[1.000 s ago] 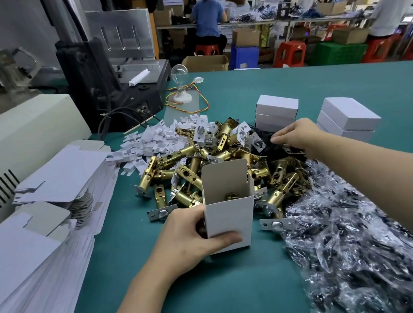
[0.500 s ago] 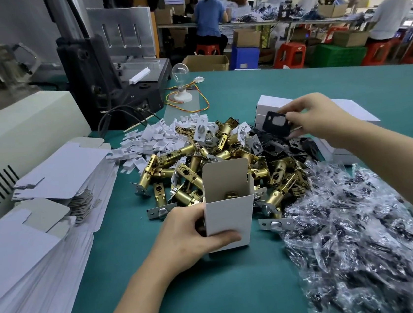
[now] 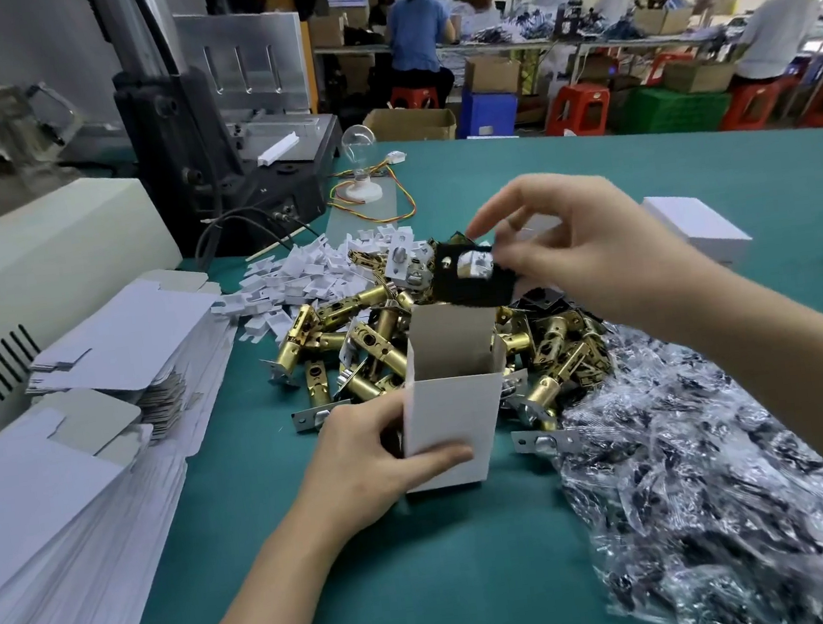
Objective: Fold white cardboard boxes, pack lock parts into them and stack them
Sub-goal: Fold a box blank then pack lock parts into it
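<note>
The packing step is in hand: the left hand (image 3: 365, 466) grips the open white box (image 3: 454, 409), upright on the worktop (image 3: 431, 591), and the fingers of the right hand (image 3: 592, 250) pinch a black plate (image 3: 472, 281) just above its mouth. Next, I judge, the plate must go down edge-first into the opening and be released.
</note>
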